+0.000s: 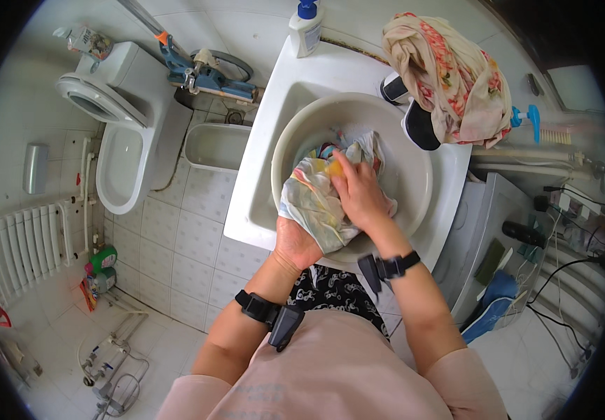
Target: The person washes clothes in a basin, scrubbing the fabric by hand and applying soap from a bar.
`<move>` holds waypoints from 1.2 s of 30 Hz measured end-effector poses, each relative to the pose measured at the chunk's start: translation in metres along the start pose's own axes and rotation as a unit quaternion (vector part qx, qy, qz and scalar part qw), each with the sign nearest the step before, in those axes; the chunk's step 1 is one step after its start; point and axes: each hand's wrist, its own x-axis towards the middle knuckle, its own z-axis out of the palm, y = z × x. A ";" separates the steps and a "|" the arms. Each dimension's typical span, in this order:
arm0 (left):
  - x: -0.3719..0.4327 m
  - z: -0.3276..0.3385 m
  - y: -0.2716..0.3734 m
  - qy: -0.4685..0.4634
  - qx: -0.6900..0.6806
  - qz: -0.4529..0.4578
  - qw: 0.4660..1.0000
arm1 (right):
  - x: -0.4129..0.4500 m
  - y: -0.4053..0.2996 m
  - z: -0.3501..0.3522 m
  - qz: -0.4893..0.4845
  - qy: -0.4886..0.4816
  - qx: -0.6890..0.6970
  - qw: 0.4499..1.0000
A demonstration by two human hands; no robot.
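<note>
A wet, multicoloured patterned cloth (pixel 315 202) is bunched inside a large beige plastic basin (pixel 418 178), which sits in a white sink (pixel 260 194). My left hand (pixel 297 244) lies palm up under the near left part of the cloth, with the cloth draped over its fingers. Above the cloth, my right hand (pixel 359 197) holds a small yellow-orange piece, perhaps a bar of soap (pixel 335 169), between thumb and fingers against the fabric. More bunched fabric (pixel 369 149) lies deeper in the basin, partly hidden by my right hand.
A white pump bottle (pixel 305 31) stands at the sink's back corner. Floral cloth (pixel 449 79) is heaped at the back right, over the tap area. Left of the sink are a toilet (pixel 121 168), a flat mop (pixel 213 79) and a grey tub (pixel 216 147). A brush (pixel 554 136) lies far right.
</note>
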 end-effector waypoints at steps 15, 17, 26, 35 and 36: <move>0.001 -0.033 0.004 0.038 0.063 0.151 0.986 | -0.044 -0.059 0.006 -0.130 0.040 0.077 0.988; 0.005 -0.062 0.010 -0.114 -0.025 0.099 0.988 | -0.046 -0.061 0.004 -0.104 0.025 0.085 0.991; 0.020 -0.036 -0.015 0.080 0.185 0.076 0.977 | -0.048 -0.012 -0.014 0.073 -0.017 0.515 0.854; 0.047 -0.038 0.005 -0.128 0.149 -0.075 0.978 | -0.066 -0.024 -0.031 -0.015 -0.203 0.567 0.798; 0.045 -0.030 0.000 -0.176 0.128 -0.100 0.971 | -0.068 -0.010 -0.030 0.083 -0.170 0.620 0.761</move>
